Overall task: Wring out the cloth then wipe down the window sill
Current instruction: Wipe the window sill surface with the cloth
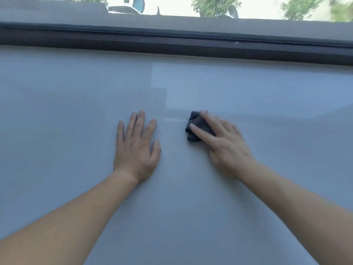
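A wide, glossy pale grey window sill (pixel 76 111) fills most of the view. A small dark folded cloth (pixel 193 129) lies on it right of centre. My right hand (pixel 223 142) presses down on the cloth, fingers spread over it, and looks blurred by motion. Most of the cloth is hidden under that hand. My left hand (pixel 136 148) rests flat on the sill to the left of the cloth, palm down, fingers apart, holding nothing.
A dark window frame rail (pixel 172 44) runs across the back edge of the sill. Through the glass above it show a white vehicle (pixel 129 6) and green trees (pixel 215 5). A faint streak (pixel 173 119) marks the sill between my hands.
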The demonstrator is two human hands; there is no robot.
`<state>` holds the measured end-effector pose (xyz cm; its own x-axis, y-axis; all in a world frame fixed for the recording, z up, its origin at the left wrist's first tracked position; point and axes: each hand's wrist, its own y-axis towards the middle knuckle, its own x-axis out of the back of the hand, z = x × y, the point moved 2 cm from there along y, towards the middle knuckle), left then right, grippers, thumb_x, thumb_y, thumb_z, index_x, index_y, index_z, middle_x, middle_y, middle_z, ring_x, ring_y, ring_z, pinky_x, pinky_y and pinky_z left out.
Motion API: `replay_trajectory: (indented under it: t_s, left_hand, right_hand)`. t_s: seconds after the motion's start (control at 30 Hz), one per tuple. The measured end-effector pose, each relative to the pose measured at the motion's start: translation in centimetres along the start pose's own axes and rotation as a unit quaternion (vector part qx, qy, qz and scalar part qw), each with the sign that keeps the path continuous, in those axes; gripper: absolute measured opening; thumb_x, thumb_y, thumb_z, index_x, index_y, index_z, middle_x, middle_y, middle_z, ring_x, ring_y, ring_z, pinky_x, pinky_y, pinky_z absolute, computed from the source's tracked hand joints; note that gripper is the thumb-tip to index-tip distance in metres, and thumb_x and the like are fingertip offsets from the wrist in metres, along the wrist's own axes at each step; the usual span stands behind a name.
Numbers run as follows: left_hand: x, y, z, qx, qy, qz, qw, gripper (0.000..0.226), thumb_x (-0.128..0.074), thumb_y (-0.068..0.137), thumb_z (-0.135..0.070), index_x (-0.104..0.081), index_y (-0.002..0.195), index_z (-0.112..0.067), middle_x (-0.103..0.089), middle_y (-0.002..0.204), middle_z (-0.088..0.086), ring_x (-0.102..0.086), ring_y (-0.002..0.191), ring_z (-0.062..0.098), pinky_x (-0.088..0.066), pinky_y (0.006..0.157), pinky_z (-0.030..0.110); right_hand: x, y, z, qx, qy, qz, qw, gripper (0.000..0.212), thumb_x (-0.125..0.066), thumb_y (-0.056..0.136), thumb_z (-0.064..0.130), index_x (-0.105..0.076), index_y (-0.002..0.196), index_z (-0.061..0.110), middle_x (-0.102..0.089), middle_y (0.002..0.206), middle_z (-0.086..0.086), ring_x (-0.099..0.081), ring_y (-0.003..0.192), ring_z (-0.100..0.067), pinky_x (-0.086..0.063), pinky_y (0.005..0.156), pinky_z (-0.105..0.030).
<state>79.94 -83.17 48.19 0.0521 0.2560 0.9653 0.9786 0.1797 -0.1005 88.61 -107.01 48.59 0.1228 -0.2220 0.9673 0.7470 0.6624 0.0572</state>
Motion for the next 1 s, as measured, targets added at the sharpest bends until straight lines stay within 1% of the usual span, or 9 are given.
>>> replay_trajectory:
  t_s: [0.1, 0.17, 0.3, 0.4, 0.5, 0.6, 0.73, 0.83, 1.0]
  left_hand:
    - [-0.1, 0.1, 0.1, 0.0, 0.001, -0.004, 1.0, 0.068, -0.022, 0.09, -0.044, -0.029, 0.153, -0.022, -0.008, 0.166, 0.006, 0.001, 0.153, 0.018, 0.004, 0.122, 0.049]
    - [-0.1, 0.2, 0.1, 0.0, 0.003, -0.004, 1.0, 0.069, -0.02, 0.089, -0.045, -0.028, 0.153, -0.022, -0.007, 0.166, 0.006, 0.001, 0.153, 0.019, 0.006, 0.122, 0.048]
    - [0.0, 0.2, 0.3, -0.005, -0.026, 0.002, 1.0, 0.067, -0.024, 0.09, -0.043, -0.028, 0.153, -0.02, -0.007, 0.166, 0.007, 0.002, 0.153, 0.019, 0.009, 0.121, 0.048]
    - [0.7, 0.4, 0.7, -0.008, -0.11, -0.01, 0.994, 0.065, -0.031, 0.09, -0.04, -0.034, 0.149, -0.014, -0.017, 0.164, 0.009, -0.006, 0.152, 0.021, 0.008, 0.121, 0.049]
    - [1.7, -1.4, 0.5, -0.025, -0.128, -0.028, 0.991, 0.062, -0.035, 0.091, -0.037, -0.037, 0.147, -0.01, -0.026, 0.161, 0.011, -0.014, 0.151, 0.022, 0.004, 0.122, 0.048]
    - [1.5, -5.7, 0.0, -0.047, -0.113, -0.023, 0.992, 0.059, -0.032, 0.092, -0.038, -0.043, 0.142, -0.011, -0.031, 0.158, 0.011, -0.019, 0.15, 0.023, 0.002, 0.122, 0.047]
    - [-0.2, -11.2, -0.7, -0.055, -0.084, -0.001, 0.995, 0.062, -0.03, 0.09, -0.039, -0.044, 0.142, -0.01, -0.027, 0.16, 0.014, -0.016, 0.15, 0.026, 0.0, 0.122, 0.05]
    - [-0.8, -12.6, -0.6, -0.061, -0.055, 0.036, 0.996, 0.067, -0.027, 0.09, -0.044, -0.033, 0.15, -0.014, -0.01, 0.165, 0.011, 0.0, 0.153, 0.022, 0.009, 0.121, 0.048]
    - [-0.7, -12.4, -0.5, -0.059, -0.049, 0.078, 0.994, 0.071, -0.027, 0.091, -0.047, -0.019, 0.155, -0.02, 0.006, 0.166, 0.004, 0.014, 0.151, 0.015, 0.018, 0.119, 0.043]
  right_hand:
    - [0.7, 1.2, -2.4, -0.161, 0.009, -0.053, 0.985, 0.069, -0.042, 0.08, 0.007, -0.048, 0.144, 0.032, -0.028, 0.159, -0.006, -0.041, 0.129, -0.037, -0.031, 0.108, -0.046]
    - [0.3, 1.0, -0.4, -0.204, 0.012, -0.072, 0.976, 0.067, -0.038, 0.082, 0.009, -0.047, 0.145, 0.031, -0.025, 0.161, -0.006, -0.039, 0.13, -0.036, -0.029, 0.108, -0.045]
    - [-1.4, -3.3, 6.5, -0.07, 0.022, -0.039, 0.997, 0.067, -0.04, 0.078, 0.015, -0.05, 0.143, 0.03, -0.032, 0.158, -0.008, -0.035, 0.134, -0.032, -0.03, 0.108, -0.044]
    - [-0.9, -5.2, 5.7, 0.001, 0.008, -0.003, 1.0, 0.068, -0.037, 0.077, 0.014, -0.052, 0.141, 0.031, -0.035, 0.157, -0.008, -0.035, 0.133, -0.029, -0.026, 0.108, -0.041]
    - [0.3, -5.6, 2.8, -0.125, 0.011, -0.047, 0.991, 0.068, -0.038, 0.079, 0.009, -0.052, 0.141, 0.032, -0.033, 0.158, -0.005, -0.046, 0.123, -0.037, -0.035, 0.105, -0.047]
    - [-0.1, -6.4, 5.2, -0.223, 0.028, -0.098, 0.97, 0.071, -0.04, 0.077, 0.003, -0.052, 0.141, 0.031, -0.03, 0.159, -0.004, -0.046, 0.123, -0.037, -0.035, 0.103, -0.047]
    - [-1.9, -11.9, 12.7, -0.1, 0.035, -0.061, 0.993, 0.068, -0.043, 0.076, 0.008, -0.054, 0.14, 0.028, -0.035, 0.157, -0.008, -0.039, 0.132, -0.033, -0.032, 0.106, -0.045]
    - [-1.4, -14.8, 12.4, -0.005, 0.023, 0.003, 1.0, 0.069, -0.036, 0.076, 0.012, -0.052, 0.14, 0.03, -0.035, 0.157, -0.008, -0.037, 0.134, -0.031, -0.027, 0.109, -0.042]
    - [-0.1, -14.8, 8.6, -0.229, 0.056, -0.083, 0.968, 0.07, -0.038, 0.078, 0.003, -0.053, 0.14, 0.03, -0.032, 0.158, -0.005, -0.046, 0.123, -0.037, -0.034, 0.104, -0.048]
